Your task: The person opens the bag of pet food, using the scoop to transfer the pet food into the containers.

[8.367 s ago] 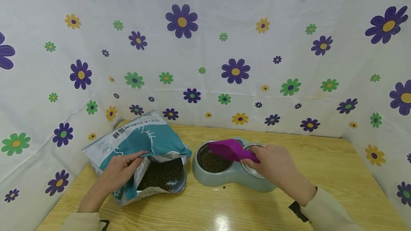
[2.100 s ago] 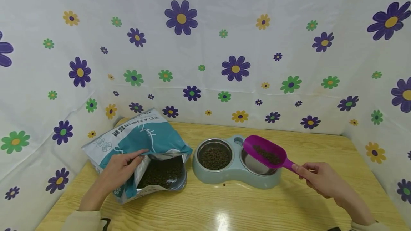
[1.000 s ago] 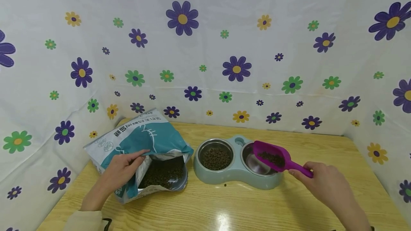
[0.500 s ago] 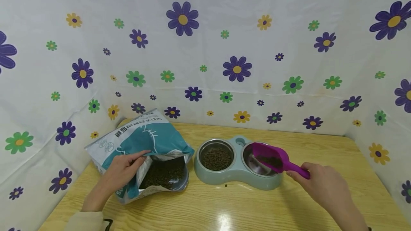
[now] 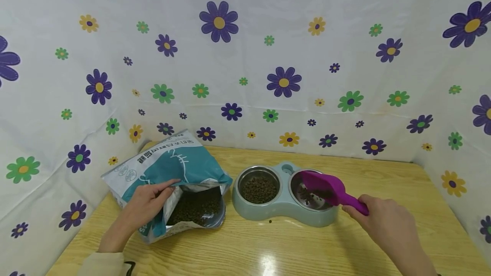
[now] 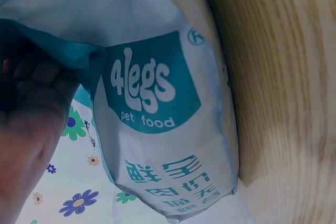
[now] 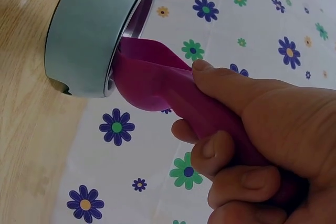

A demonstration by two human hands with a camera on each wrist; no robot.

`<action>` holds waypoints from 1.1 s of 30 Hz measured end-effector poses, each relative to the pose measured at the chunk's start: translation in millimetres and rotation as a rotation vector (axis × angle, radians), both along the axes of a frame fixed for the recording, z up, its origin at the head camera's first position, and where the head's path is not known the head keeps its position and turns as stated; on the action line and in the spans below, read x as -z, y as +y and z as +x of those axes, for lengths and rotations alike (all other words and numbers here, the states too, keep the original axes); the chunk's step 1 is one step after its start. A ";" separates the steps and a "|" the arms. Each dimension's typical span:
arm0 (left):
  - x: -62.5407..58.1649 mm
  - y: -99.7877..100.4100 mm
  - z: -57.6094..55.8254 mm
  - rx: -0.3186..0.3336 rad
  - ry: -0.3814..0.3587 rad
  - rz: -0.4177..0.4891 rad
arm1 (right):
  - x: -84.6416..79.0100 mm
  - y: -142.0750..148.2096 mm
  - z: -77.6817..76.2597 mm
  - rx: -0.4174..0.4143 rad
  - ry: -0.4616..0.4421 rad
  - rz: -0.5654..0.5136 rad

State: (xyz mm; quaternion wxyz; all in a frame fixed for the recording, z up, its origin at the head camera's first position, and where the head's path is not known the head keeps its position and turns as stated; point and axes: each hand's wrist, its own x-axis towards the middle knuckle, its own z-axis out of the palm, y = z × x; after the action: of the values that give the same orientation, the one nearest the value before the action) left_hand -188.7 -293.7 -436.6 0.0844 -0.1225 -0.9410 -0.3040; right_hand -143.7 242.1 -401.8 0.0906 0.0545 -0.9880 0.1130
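My right hand [image 5: 387, 220] grips the handle of a purple scoop [image 5: 326, 184], fingers curled round it in the right wrist view. The scoop is tilted over the right steel bowl [image 5: 297, 180], where some brown kibble [image 5: 304, 195] lies on the bottom. The left bowl [image 5: 241, 182] holds a layer of kibble. Both bowls sit in a pale blue-green double feeder [image 5: 264, 213]. At the left, my left hand [image 5: 143, 203] pinches the opened edge of a teal and white pet food bag [image 5: 192, 161], its mouth showing kibble inside. "4Legs pet food" is printed on the bag in the left wrist view.
A wooden table [image 5: 245, 250] carries everything. One stray kibble piece [image 5: 270, 221] lies in front of the feeder. A white cloth with flower prints [image 5: 245, 54] hangs behind and at both sides.
The scoop, earlier over the left bowl, moved to the right bowl loaded with kibble. Over the last second it tipped, and kibble fell into the right bowl. The left hand stayed on the bag.
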 end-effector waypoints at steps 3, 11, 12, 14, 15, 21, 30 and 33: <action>-0.2 0.0 0.2 -0.001 -0.001 0.001 | 0.2 -1.0 1.1 0.003 0.022 0.019; -0.4 0.3 0.6 -0.002 -0.002 0.004 | 1.1 0.6 2.3 0.016 0.023 0.032; -0.3 0.3 0.7 -0.003 -0.007 0.006 | 1.4 1.3 2.1 0.015 0.023 0.030; -0.1 0.4 0.8 -0.004 -0.013 0.009 | 1.2 2.3 2.6 0.020 0.022 0.014; 0.1 0.4 0.6 -0.003 -0.011 0.009 | 1.4 3.5 2.7 0.023 0.012 -0.005; 0.1 1.0 0.9 -0.005 -0.007 0.011 | 0.9 9.0 3.5 0.044 -0.110 -0.159; -1.7 1.4 0.7 -0.015 -0.027 0.012 | 0.9 -3.8 2.1 0.040 -0.321 -0.378; -1.9 1.5 1.3 -0.016 -0.035 0.016 | 4.3 -13.6 1.9 0.008 -0.408 -0.514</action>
State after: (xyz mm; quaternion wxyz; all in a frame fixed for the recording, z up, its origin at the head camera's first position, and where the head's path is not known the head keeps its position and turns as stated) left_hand -187.5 -292.2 -434.7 0.0712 -0.1090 -0.9408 -0.3128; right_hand -141.8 228.5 -406.1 -0.0980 0.0024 -0.9250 0.3670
